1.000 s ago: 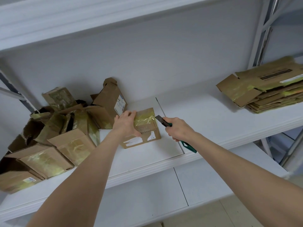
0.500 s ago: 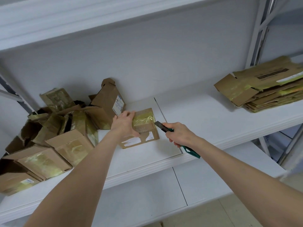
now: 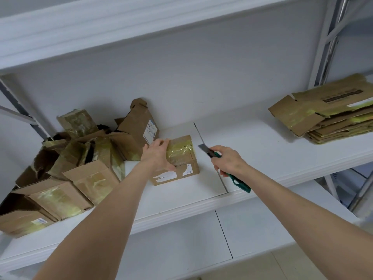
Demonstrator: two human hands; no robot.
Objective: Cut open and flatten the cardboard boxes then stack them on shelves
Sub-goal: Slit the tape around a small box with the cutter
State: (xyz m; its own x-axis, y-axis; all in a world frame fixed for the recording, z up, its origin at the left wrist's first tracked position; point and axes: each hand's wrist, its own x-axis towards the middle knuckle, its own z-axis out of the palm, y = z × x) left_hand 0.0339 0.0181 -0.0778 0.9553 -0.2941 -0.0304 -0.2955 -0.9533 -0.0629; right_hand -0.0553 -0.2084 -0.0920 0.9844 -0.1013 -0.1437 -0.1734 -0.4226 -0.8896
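Note:
A small taped cardboard box (image 3: 182,158) stands on the white shelf (image 3: 252,142), near its middle. My left hand (image 3: 157,154) grips the box's left top edge, thumb on the top face. My right hand (image 3: 228,160) holds a green-handled utility knife (image 3: 210,152) just right of the box. Its blade points toward the box's upper right corner, a short gap away. A stack of flattened boxes (image 3: 327,114) lies at the shelf's right end.
A heap of several unflattened taped boxes (image 3: 76,158) fills the shelf's left part, one leaning on the back wall. Another shelf board (image 3: 121,21) runs overhead and a lower shelf (image 3: 201,243) sits below. Metal uprights (image 3: 333,37) stand at the right.
My right hand has shifted the knife slightly left, bringing the blade nearer the box's right side. The left hand has stayed on the box.

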